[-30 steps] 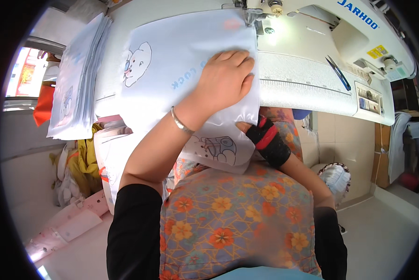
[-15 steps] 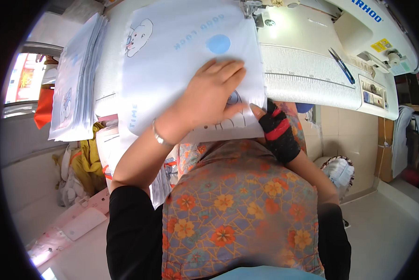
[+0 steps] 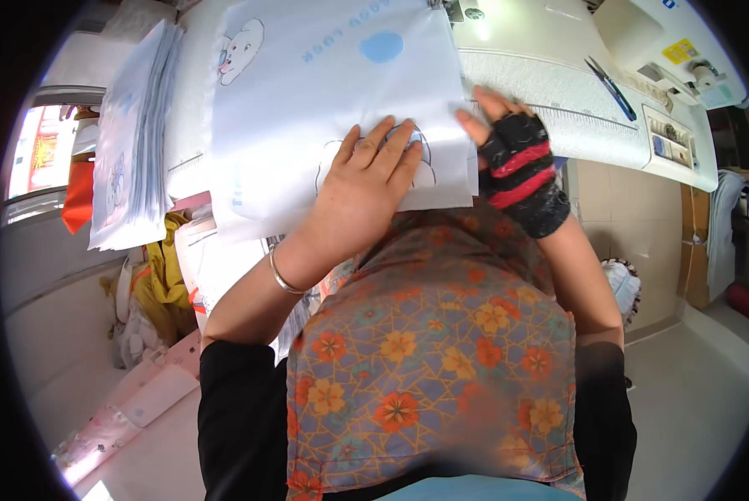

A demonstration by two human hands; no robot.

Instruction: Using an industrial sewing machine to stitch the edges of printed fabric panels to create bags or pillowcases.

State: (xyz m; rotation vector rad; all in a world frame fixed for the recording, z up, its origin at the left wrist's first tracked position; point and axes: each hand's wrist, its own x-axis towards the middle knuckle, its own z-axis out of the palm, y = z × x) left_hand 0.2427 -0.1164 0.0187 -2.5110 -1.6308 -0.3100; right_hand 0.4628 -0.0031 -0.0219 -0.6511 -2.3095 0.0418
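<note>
A white printed cloth [image 3: 266, 142] lies flat across the upper middle of the frame, its near edge close to the flowered apron [image 3: 433, 359]. The left hand [image 3: 362, 188], with a bracelet [image 3: 282, 274] at its wrist, rests palm down on the lower part of the cloth, its fingers [image 3: 374, 141] straight and slightly spread. The right hand [image 3: 516, 163] (in a black, red-striped glove [image 3: 524, 179] that leaves the fingertips bare) is at the cloth's right edge, its thumb and forefinger apart; blur hides whether they touch the cloth. Toward the upper right, small scissors [image 3: 612, 88] lie on the white table [image 3: 524, 71] near a parts tray [image 3: 671, 140], below part of a sewing machine [image 3: 641, 37]. At upper left stands a stack of printed cloths [image 3: 132, 134], with yellow fabric [image 3: 166, 271] lower down.
</note>
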